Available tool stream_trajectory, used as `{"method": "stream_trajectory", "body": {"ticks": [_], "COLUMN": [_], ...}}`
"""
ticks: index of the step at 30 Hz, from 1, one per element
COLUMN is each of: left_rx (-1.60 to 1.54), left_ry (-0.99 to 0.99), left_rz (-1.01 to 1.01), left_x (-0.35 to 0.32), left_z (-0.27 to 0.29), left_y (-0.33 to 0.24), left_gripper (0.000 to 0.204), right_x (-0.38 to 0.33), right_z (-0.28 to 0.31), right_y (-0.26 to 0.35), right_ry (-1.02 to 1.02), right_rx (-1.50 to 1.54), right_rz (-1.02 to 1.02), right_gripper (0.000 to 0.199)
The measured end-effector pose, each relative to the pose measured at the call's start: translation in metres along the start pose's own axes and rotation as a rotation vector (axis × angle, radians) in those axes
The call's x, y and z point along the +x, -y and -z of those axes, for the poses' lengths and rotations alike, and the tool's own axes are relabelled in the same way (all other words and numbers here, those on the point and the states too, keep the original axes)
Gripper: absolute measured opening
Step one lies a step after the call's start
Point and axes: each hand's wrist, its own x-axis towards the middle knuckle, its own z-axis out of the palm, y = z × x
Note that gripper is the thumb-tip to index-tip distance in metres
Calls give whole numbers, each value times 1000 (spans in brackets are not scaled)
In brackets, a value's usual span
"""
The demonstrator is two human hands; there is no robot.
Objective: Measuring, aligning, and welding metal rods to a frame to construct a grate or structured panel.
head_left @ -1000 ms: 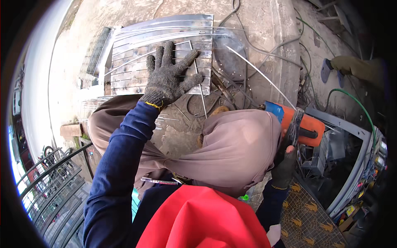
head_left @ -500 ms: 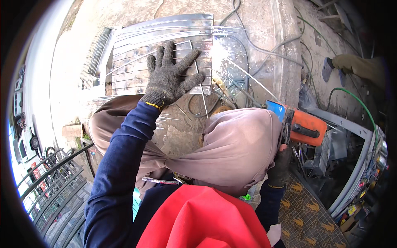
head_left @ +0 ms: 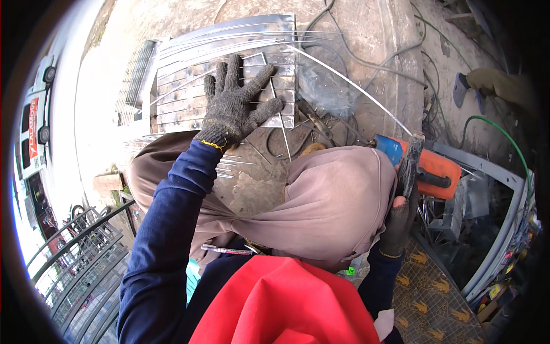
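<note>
The left hand (head_left: 235,106), in a dark knitted work glove, lies flat with fingers spread on a grey slatted sheet-metal panel (head_left: 189,86) that rests on the concrete ground at the far side of the scene. It grips nothing — the palm simply presses down on the ribs, near the panel's right end. Thin bright steel rods (head_left: 349,83) lie over and beside the panel; the longest runs on a slant from the panel's far right corner down toward the near right, so its long axis points almost straight at the other hand.

The right hand (head_left: 401,215), also gloved, is closed round the dark handle of a hammer-like tool (head_left: 411,166) that stands nearly upright, its head at the far end just touching or overlapping the lower end of that long rod; which of the two I cannot tell. Just right of the tool lies an orange and blue power tool (head_left: 427,169) on the ground.

The panel lies far and left of the gripped tool, across the person's bent knees in tan trousers (head_left: 321,200) — the left hand is already on it, the right well apart. A green hose (head_left: 504,137) curves at the far right.
</note>
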Motion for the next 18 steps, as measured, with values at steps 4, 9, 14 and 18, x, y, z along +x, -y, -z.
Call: {"method": "stream_trajectory", "body": {"ticks": [4,9,14,18], "left_rx": [-10,4,-2,-14], "left_ry": [5,17,7,11], "left_rz": [5,8,5,0], "left_x": [0,0,0,0], "left_z": [1,2,2,2], "left_y": [-1,-2,-1,-1], "left_gripper": [77,77,77,77], "right_x": [12,16,14,13], "right_z": [-3,-7,-3,0], "right_y": [-1,-14,-29,-29], "right_ry": [-4,-26,-138,-106], "right_rx": [49,311,-245,-155], "right_rz": [-122,-144,-73,-149], "right_gripper": [55,52,56,59]}}
